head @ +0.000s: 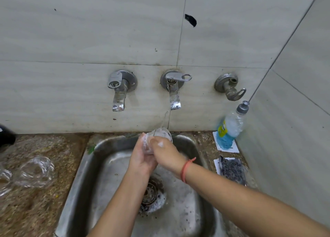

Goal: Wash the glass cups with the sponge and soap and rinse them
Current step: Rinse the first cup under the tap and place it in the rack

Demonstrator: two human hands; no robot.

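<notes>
the steel sink (85,167) is set into the speckled worktop (44,210), with open basin around the drain. near its back edge, a glass cup (161,135) is held under running water, fingers of the left hand (142,159) and right hand (167,154) wrapped around it. more glass cups (35,170) are seen by the worktop's left edge.

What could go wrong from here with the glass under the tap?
1. Both hands, left and right, carry suds while holding the glass; it could slip and hit the steel sink.
2. The water stream hits near the rim, so it may splash onto the counter.
3. Foam sits around the drain, so draining may slow.
</notes>
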